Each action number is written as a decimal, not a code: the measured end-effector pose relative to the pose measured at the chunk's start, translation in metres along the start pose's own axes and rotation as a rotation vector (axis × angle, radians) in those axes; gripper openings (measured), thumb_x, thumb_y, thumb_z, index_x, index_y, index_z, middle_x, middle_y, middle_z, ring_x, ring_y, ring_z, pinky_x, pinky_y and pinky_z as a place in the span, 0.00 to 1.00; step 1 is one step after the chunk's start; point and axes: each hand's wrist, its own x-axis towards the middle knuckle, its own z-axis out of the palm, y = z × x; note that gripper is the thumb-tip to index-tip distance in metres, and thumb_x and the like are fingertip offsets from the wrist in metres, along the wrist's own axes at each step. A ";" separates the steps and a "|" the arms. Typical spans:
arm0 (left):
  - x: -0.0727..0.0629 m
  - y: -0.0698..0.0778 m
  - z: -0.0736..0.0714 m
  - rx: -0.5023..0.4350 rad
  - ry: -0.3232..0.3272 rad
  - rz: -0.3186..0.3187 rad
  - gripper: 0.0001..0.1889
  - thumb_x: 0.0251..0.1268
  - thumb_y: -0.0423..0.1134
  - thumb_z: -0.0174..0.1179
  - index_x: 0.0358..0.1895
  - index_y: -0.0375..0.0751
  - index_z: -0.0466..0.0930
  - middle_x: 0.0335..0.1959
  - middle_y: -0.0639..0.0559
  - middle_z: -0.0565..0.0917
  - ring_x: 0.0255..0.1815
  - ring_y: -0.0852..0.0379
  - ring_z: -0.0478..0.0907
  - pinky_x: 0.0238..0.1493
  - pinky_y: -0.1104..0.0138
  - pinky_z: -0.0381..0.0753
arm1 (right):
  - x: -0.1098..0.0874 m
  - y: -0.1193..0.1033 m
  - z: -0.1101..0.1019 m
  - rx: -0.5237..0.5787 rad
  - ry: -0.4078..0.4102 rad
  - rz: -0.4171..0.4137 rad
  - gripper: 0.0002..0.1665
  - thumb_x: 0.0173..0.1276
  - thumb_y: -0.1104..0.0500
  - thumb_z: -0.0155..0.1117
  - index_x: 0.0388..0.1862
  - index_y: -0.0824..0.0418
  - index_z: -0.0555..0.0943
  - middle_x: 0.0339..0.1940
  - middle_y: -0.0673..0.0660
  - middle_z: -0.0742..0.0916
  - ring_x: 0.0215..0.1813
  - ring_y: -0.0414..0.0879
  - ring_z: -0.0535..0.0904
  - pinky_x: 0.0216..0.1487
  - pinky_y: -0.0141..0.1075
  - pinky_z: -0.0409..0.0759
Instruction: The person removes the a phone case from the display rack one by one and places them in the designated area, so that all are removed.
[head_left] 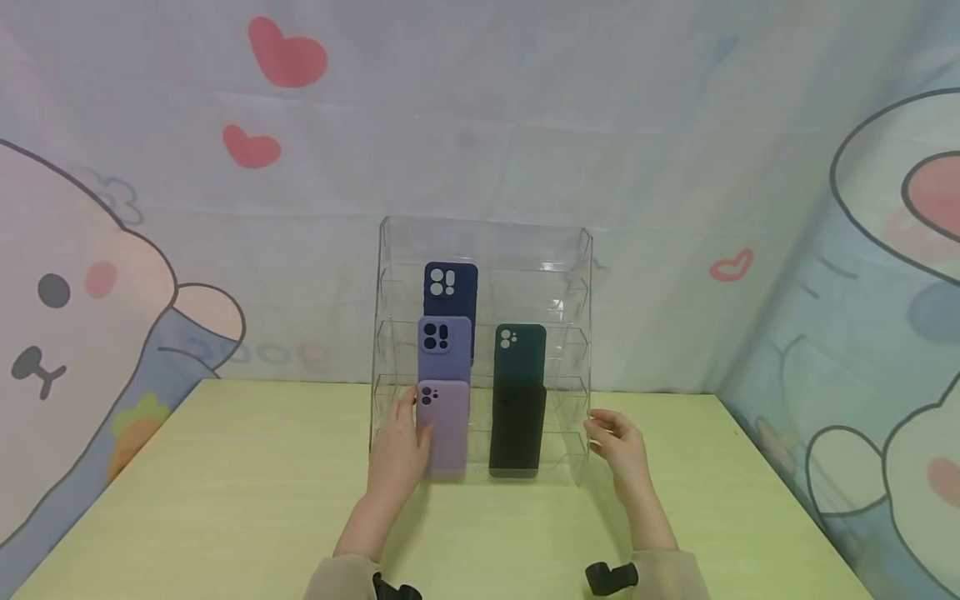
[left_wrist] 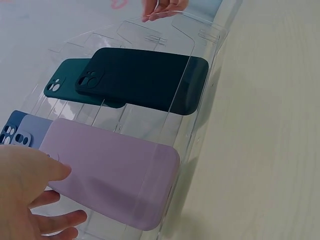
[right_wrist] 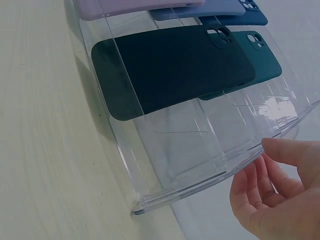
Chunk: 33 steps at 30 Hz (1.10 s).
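A clear tiered display rack (head_left: 562, 454) holds several phone cases. My left hand (head_left: 397, 446) is at the left edge of the lilac phone case (head_left: 447, 433) in the lowest tier. In the left wrist view, its thumb lies over the front of that case, the index finger at its side edge, and the other fingers spread loosely. Behind it stand a periwinkle case (head_left: 444, 362) and a navy case (head_left: 459, 292). To the right are a black-looking dark case (head_left: 517, 433) and a green case (head_left: 525, 358). My right hand (right_wrist: 280, 185) holds the rack's right side, thumb against the edge, fingers curled behind.
The rack stands on a pale yellow table (head_left: 247, 483) near its back edge. A cloth backdrop (head_left: 600, 100) with hearts and cartoon animals hangs behind. The rack's top tier rises above the cases, and its clear side walls flank them.
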 end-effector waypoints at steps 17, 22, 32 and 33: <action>0.000 -0.004 0.004 -0.101 -0.004 -0.030 0.29 0.64 0.29 0.61 0.67 0.32 0.65 0.57 0.37 0.77 0.44 0.42 0.82 0.44 0.50 0.82 | 0.001 0.005 0.000 0.059 0.000 -0.002 0.20 0.72 0.63 0.59 0.57 0.74 0.73 0.36 0.44 0.79 0.38 0.36 0.76 0.45 0.27 0.81; 0.000 -0.003 0.004 -0.172 0.033 -0.066 0.25 0.65 0.28 0.60 0.65 0.32 0.69 0.52 0.38 0.80 0.46 0.44 0.82 0.48 0.51 0.82 | 0.002 0.007 -0.001 0.069 -0.007 0.002 0.19 0.72 0.62 0.59 0.57 0.74 0.73 0.35 0.43 0.79 0.38 0.35 0.76 0.45 0.26 0.80; 0.003 -0.003 0.005 -0.337 0.054 -0.169 0.19 0.66 0.29 0.60 0.59 0.31 0.73 0.49 0.37 0.81 0.47 0.43 0.82 0.49 0.53 0.84 | 0.001 0.007 -0.001 0.088 -0.001 0.006 0.19 0.72 0.62 0.60 0.56 0.72 0.74 0.34 0.43 0.79 0.37 0.35 0.76 0.44 0.26 0.80; 0.003 -0.003 0.005 -0.352 0.056 -0.171 0.19 0.66 0.29 0.60 0.59 0.30 0.74 0.49 0.37 0.81 0.47 0.42 0.82 0.49 0.53 0.84 | 0.001 0.007 -0.001 0.086 0.000 0.009 0.19 0.72 0.62 0.60 0.56 0.73 0.74 0.34 0.43 0.79 0.37 0.35 0.76 0.44 0.26 0.80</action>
